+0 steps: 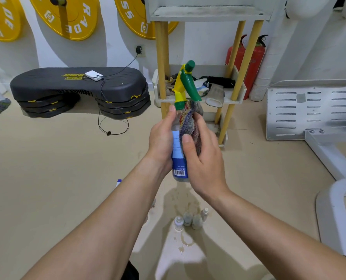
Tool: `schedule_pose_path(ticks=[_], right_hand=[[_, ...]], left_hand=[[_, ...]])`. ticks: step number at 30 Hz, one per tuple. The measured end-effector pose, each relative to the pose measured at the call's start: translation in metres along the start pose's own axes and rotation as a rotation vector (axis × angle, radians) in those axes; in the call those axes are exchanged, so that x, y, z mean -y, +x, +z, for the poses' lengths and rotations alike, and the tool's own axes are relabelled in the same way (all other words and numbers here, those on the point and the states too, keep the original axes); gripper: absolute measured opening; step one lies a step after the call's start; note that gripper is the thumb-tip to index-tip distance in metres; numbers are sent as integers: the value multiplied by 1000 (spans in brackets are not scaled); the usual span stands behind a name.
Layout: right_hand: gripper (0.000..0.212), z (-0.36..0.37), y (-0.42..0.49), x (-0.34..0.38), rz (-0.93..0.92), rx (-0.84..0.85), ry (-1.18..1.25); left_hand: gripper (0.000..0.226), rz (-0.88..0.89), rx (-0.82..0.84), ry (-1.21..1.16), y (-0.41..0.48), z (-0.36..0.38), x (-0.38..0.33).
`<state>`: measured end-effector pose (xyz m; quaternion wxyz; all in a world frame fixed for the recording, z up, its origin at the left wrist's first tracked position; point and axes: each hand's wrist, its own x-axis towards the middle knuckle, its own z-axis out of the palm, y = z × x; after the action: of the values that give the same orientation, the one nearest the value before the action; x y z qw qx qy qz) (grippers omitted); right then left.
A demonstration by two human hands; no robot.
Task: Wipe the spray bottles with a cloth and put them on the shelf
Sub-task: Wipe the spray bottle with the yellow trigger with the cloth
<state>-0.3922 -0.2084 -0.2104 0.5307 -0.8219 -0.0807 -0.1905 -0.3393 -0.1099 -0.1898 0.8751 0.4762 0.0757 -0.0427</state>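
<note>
Grips the spray bottle [179, 158] at mid-body with the left hand [161, 138], fingers curled round it. Presses the striped cloth [189, 122] against the bottle with the right hand [202, 156], fingers wrapped over it. Holds the bottle near upright in mid-air before the shelf [239, 96], above 4 small bottles [188, 219] on the floor.

Spray bottle [179, 164] label print illegible

Only one view is covering the scene: a wide-angle camera on the person's head is looking forward and down. It is seeing the left hand [161, 138] and the right hand [203, 160] from very near, while the shelf [207, 14] is standing farther ahead.
</note>
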Motion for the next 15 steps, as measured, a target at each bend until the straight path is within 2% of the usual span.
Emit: schedule_pose_path(ticks=[3,5,7,9,11,15], right_hand=[[36,-1,10,-1,226,-8,277],[43,-3,16,-1,422,47,460],[49,-4,19,1,504,72,503],[43,-4,18,5,466,49,452],[35,-4,15,9,406,-1,395],[26,-3,11,11,304,-70,303]], left_hand=[[52,16,22,45,0,1,-1],[51,10,10,59,-2,2,0],[52,4,-13,59,-3,3,0],[52,10,-26,33,-2,2,2],[43,33,-71,24,-1,4,2],[43,223,-381,267,-3,8,6]])
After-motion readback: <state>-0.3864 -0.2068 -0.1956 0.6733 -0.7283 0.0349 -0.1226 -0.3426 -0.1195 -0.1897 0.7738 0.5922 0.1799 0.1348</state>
